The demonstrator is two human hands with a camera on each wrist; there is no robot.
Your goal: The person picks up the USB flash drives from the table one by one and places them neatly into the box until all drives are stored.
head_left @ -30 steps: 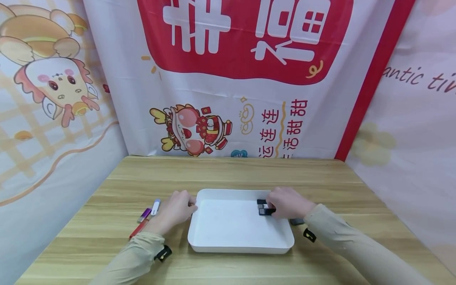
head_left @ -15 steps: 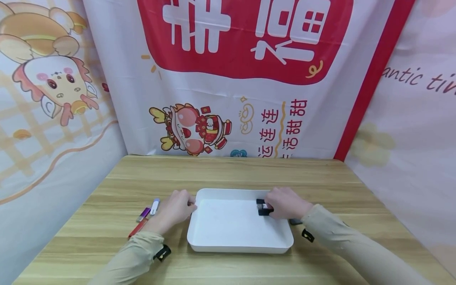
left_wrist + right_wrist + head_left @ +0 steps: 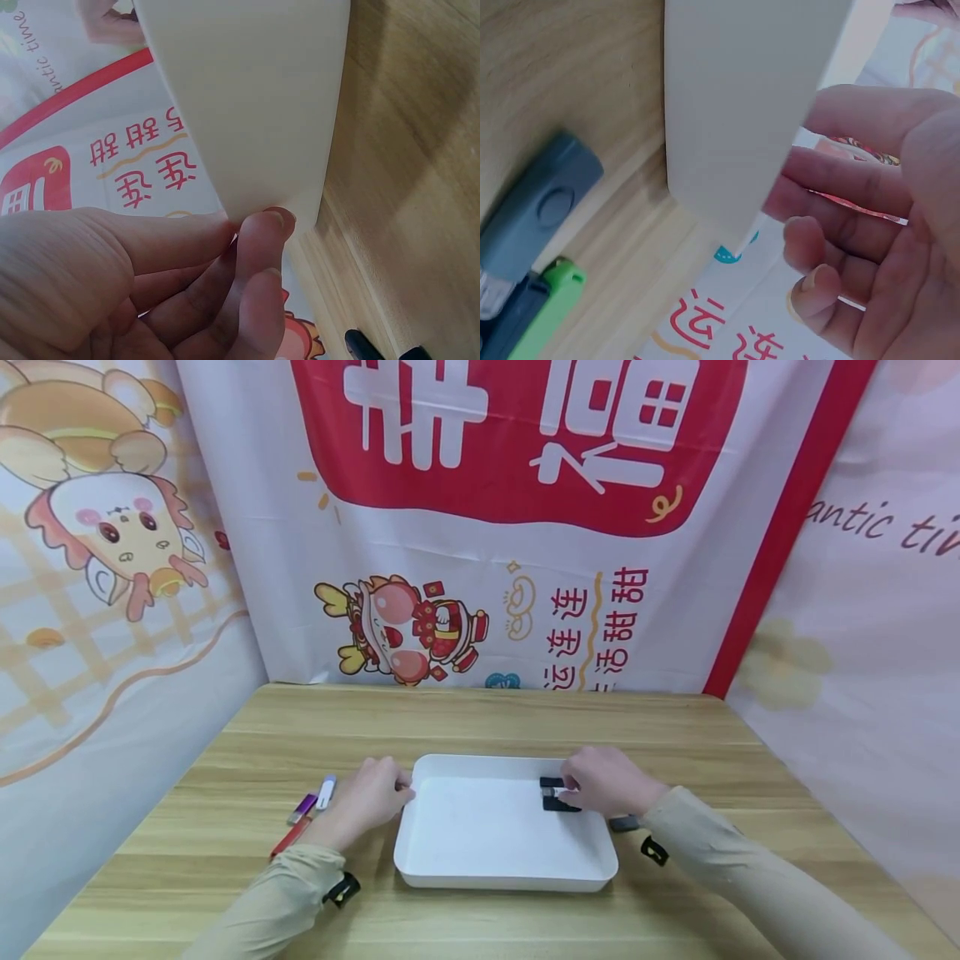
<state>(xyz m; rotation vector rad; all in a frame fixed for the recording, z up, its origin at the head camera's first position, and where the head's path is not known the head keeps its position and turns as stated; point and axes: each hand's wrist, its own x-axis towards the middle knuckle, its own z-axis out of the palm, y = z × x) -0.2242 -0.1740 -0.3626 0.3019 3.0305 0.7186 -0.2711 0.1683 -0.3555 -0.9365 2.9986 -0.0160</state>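
A white tray [image 3: 495, 835] lies on the wooden table. My left hand [image 3: 375, 793] pinches its left rim near the far corner; the left wrist view shows thumb and index finger on the tray wall [image 3: 255, 105]. Three USB sticks, two black and one with a silver plug, lie side by side inside the tray's far right part, such as the black USB stick [image 3: 559, 805]. Over them hovers my right hand [image 3: 609, 781], its fingers reaching across the right rim. In the right wrist view the tray wall [image 3: 742, 97] hides the fingertips; no held object shows.
On the table left of the tray lie a white USB stick [image 3: 326, 793], a purple one [image 3: 303, 808] and a red one [image 3: 291, 838]. Right of it are a dark grey USB stick [image 3: 544, 199] and a green one [image 3: 559, 307], with another dark one between.
My right hand has risen slightly and shifted right, away from the USB sticks, which stay in the tray. My left hand keeps its pinch on the rim.
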